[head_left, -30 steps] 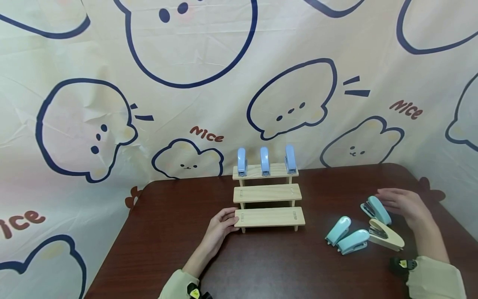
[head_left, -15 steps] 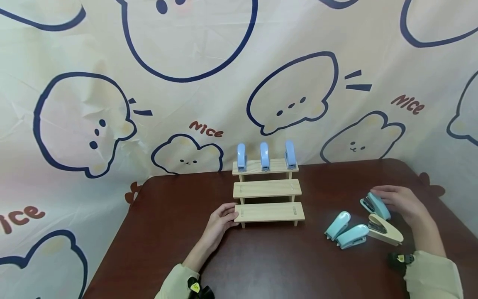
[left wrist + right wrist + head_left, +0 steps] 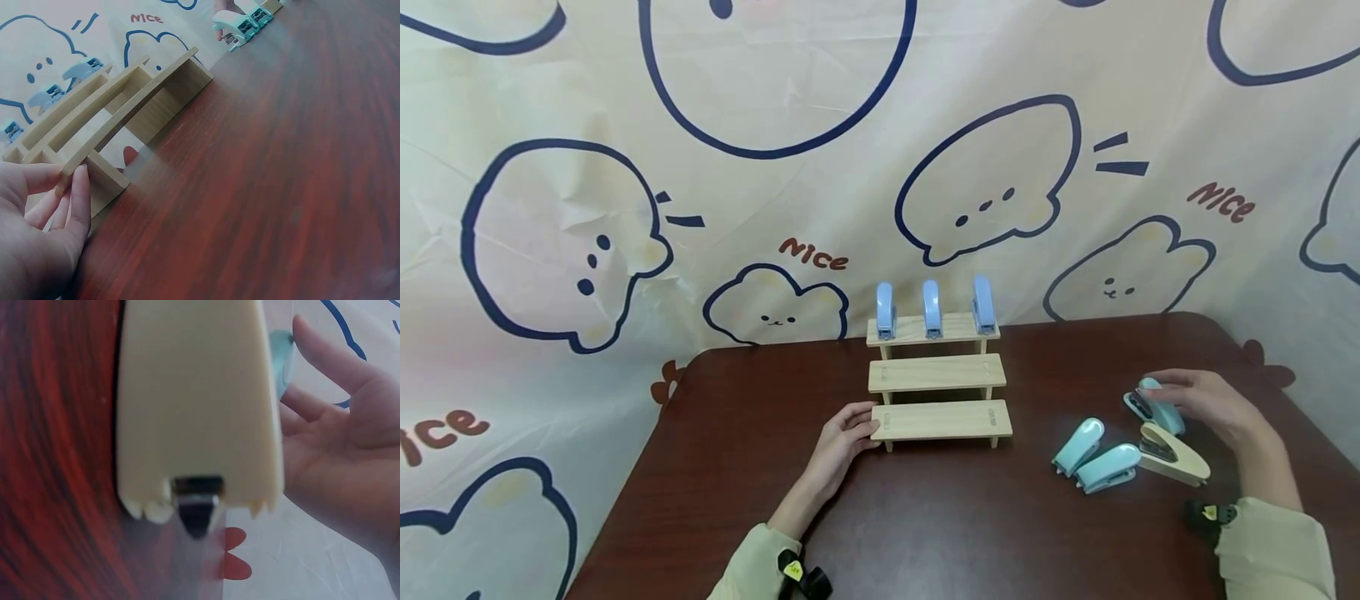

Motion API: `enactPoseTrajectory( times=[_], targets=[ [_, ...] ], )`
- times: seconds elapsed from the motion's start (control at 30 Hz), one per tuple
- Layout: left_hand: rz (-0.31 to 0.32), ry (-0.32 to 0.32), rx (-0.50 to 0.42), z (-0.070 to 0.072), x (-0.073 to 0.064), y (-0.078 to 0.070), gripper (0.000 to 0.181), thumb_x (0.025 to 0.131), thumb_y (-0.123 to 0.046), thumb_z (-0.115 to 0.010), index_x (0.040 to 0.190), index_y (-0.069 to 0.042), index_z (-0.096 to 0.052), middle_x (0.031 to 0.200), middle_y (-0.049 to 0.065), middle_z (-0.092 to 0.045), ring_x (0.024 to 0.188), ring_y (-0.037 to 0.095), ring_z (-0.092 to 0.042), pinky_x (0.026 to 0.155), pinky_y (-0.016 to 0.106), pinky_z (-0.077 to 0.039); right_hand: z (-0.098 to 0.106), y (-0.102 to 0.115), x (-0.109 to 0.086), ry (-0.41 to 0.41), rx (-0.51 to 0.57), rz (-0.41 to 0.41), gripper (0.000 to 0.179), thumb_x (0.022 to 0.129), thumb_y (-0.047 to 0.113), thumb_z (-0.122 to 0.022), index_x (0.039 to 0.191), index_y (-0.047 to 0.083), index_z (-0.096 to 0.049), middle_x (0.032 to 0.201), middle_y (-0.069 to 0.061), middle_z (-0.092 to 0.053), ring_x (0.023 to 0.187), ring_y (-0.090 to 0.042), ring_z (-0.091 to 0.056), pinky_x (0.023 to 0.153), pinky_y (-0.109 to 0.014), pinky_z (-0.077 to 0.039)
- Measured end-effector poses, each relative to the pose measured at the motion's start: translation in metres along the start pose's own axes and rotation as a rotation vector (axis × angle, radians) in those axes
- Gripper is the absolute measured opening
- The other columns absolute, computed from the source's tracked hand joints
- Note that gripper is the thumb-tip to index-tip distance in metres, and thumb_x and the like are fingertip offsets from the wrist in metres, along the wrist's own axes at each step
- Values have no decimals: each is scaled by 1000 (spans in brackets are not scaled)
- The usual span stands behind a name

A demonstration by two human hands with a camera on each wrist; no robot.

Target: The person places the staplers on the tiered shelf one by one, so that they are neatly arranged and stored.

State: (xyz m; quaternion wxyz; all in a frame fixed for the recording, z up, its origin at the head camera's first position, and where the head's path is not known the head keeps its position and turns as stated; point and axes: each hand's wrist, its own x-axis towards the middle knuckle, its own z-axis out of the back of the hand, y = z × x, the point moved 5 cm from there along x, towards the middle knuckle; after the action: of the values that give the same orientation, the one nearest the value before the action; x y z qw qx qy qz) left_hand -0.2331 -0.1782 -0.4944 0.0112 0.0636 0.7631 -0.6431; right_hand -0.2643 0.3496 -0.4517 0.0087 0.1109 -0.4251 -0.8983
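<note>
My left hand (image 3: 838,450) pinches the left end of the lowest board of a three-step wooden display stand (image 3: 940,421); in the left wrist view, the thumb and fingers (image 3: 80,197) close on the board's edge. On the right, my right hand (image 3: 1213,408) holds a mint-green stapler (image 3: 1167,415), fingers round its far side. The right wrist view shows that stapler (image 3: 281,362) partly behind a large cream stapler (image 3: 200,406), at the thumb and fingertips. The cream stapler (image 3: 1176,457) lies just in front of it on the table.
Two more mint-green staplers, one (image 3: 1078,446) beside the other (image 3: 1108,468), lie left of the cream one. Three blue staplers, the middle one (image 3: 932,308) among them, stand on the top step. A patterned cloth (image 3: 775,208) hangs behind the dark wooden table (image 3: 962,525).
My right hand has moved left onto the mint-green stapler and taken hold of it, and that stapler now tilts slightly differently. The left hand keeps its pinch on the stand. The head view has shifted slightly.
</note>
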Motion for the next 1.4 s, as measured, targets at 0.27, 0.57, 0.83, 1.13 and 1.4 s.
enactPoseTrajectory(
  times=[0.27,0.57,0.83,1.13,1.4],
  targets=[
    [13,1,-3,1,2,1,41,97,-3,-67,136,7,-56,119,13,-65,93,18,-65,78,28,-57,4,0,-4,33,-116,17,82,99,38,-69,146,-21,-36,141,-47,-41,120,-57,-47,89,-72,-46],
    [17,-3,9,2,0,0,43,97,-5,-68,137,6,-56,119,13,-65,93,18,-66,79,29,-57,5,3,-4,-17,-165,52,76,100,35,-69,141,-23,-42,135,-46,-47,115,-55,-52,87,-65,-52],
    [19,-4,9,1,0,0,45,98,-7,-69,138,7,-55,118,13,-64,93,17,-66,79,29,-57,9,6,-4,-108,-123,35,67,103,30,-66,136,-25,-45,130,-45,-52,104,-49,-65,83,-58,-57],
    [14,-5,4,0,1,1,43,97,-5,-68,137,8,-56,119,14,-64,92,17,-66,78,28,-57,17,14,-10,-208,-53,-18,75,105,41,-60,142,-22,-41,137,-46,-45,112,-57,-57,88,-67,-51],
    [11,-3,-2,0,0,1,43,97,-5,-68,136,9,-56,118,13,-64,92,17,-66,78,28,-57,21,28,-16,-298,59,-52,78,104,47,-59,145,-18,-42,139,-42,-45,110,-53,-60,95,-74,-43]
  ],
)
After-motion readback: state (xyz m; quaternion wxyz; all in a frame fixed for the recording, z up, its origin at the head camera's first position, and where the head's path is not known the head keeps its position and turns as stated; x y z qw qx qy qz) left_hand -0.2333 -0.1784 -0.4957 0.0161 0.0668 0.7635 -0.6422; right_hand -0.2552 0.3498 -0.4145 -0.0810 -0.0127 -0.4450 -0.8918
